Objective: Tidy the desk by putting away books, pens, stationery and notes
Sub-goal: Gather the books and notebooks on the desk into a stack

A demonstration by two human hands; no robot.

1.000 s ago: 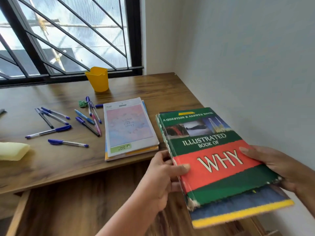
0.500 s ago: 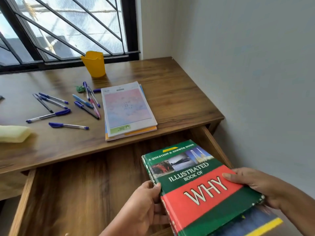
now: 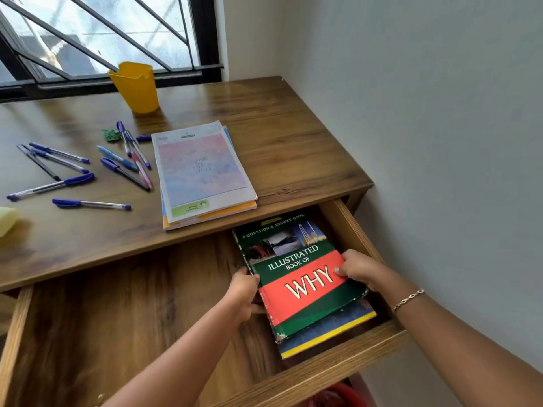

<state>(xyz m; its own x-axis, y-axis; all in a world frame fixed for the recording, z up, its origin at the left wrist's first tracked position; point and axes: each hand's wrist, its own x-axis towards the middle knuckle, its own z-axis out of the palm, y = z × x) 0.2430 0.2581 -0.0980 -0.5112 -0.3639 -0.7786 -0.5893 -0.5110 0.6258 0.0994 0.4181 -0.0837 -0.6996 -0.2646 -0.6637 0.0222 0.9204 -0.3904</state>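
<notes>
A green and red hardcover, the "Illustrated Book of Why" (image 3: 296,277), lies on a blue and yellow book (image 3: 332,333) inside the open wooden drawer (image 3: 343,368), at its right end. My left hand (image 3: 244,292) grips the stack's left edge. My right hand (image 3: 357,267) holds the right edge, thumb on the cover. On the desk (image 3: 279,148) a pile of notebooks (image 3: 199,174) sits near the front edge. Several pens (image 3: 91,204) lie scattered to its left. A yellow cup (image 3: 135,86) stands near the window.
The drawer's floor left of the books is bare wood. A pale yellow object (image 3: 6,220) lies at the desk's left edge. A small green thing (image 3: 111,135) sits among the pens. A grey wall runs close along the right. Something red (image 3: 340,396) shows below the drawer.
Both hands have lowered the two books from above the desk's front edge down into the open drawer, where they now lie at its right end.
</notes>
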